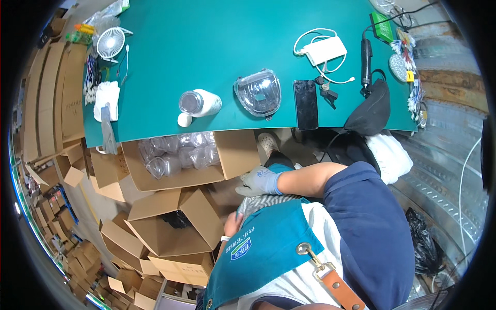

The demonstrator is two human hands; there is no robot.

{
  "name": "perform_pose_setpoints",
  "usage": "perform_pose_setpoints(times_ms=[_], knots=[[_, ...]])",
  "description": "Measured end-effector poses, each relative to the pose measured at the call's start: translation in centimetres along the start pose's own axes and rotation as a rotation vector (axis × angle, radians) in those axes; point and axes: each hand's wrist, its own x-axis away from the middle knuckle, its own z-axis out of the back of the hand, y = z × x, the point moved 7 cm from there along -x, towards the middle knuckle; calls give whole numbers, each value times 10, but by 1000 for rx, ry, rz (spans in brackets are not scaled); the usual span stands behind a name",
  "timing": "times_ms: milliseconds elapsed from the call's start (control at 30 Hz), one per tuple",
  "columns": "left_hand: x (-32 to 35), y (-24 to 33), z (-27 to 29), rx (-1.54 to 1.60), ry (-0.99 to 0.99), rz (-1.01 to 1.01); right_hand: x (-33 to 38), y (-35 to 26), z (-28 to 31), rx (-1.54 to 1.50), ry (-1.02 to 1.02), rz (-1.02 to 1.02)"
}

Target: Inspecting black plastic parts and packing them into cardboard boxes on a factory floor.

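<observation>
My right hand [261,181], in a grey and pale blue work glove, rests over my lap with its fingers loosely stretched and nothing visible in them. Beside the grey striped cloth [258,204] is my bare left hand [233,225], with a white band at its wrist; the teal apron [268,235] partly covers it, so its fingers are hard to read. A clear domed plastic shell [258,93] lies on the green table [206,46]. To its left are a white bottle [209,103] and a small white round piece [184,120]. Another grey glove [108,132] hangs over the table's front edge.
A carton [238,155] of clear plastic shells stands below the table edge. More open cartons [150,217] crowd my left. The table also bears a phone [306,105], white charger [325,50], black pouch [373,107], electric screwdriver [366,62] and small fan [110,43].
</observation>
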Motion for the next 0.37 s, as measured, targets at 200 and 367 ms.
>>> perform_pose_setpoints(times_ms=[200, 367], knots=[[65, -59, -20, -35, -22, 161, -6, -36, -11, -132, -252, -6], [68, -24, 22, 203, -133, 402, -66, -9, -76, 29, -434, -97]])
